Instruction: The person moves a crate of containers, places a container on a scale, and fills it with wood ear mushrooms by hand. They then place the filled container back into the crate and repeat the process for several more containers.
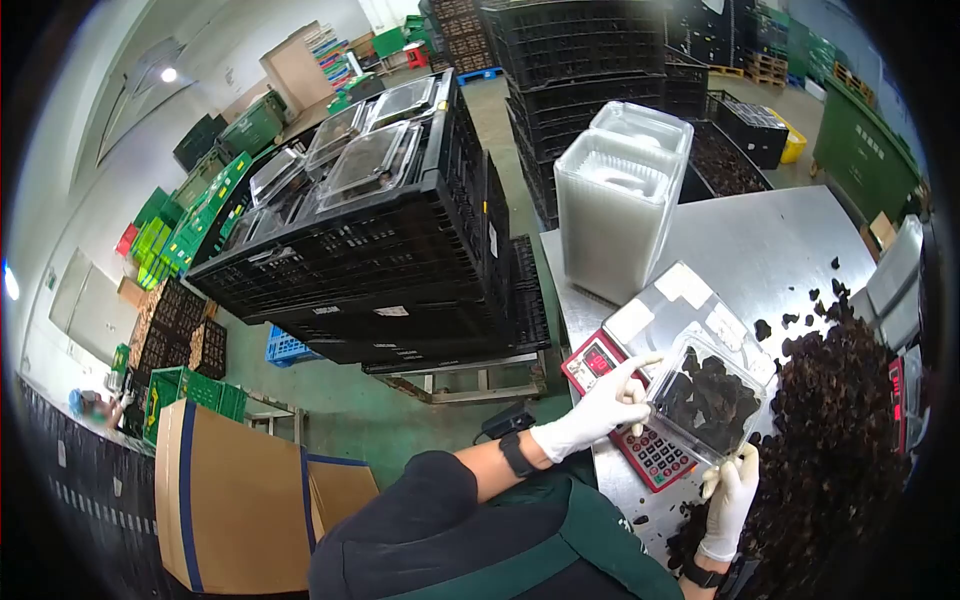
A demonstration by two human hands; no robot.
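A transparent plastic tray [655, 402] filled with dark, curled pieces that look like wood ear mushrooms [712, 398] is held between my hands. My left hand [606, 405], in a white glove, grips its left edge, index finger stretched along the rim. At the near right corner, my gloved right hand [733, 492] pinches the rim. The tray overlaps a digital scale in this view; the scale's red keypad [655, 458] and lit display [598, 360] show beside it. A large heap of the same dark pieces [830, 420] lies right of my hands.
Nested transparent trays [615, 215] stand at the back of the metal table [745, 230]. On my left, a black crate [380, 245] holds filled, lidded trays. More black crates [575, 60] are stacked behind. A cardboard sheet [235, 500] stands at lower left; a second red scale [897, 405] is at right.
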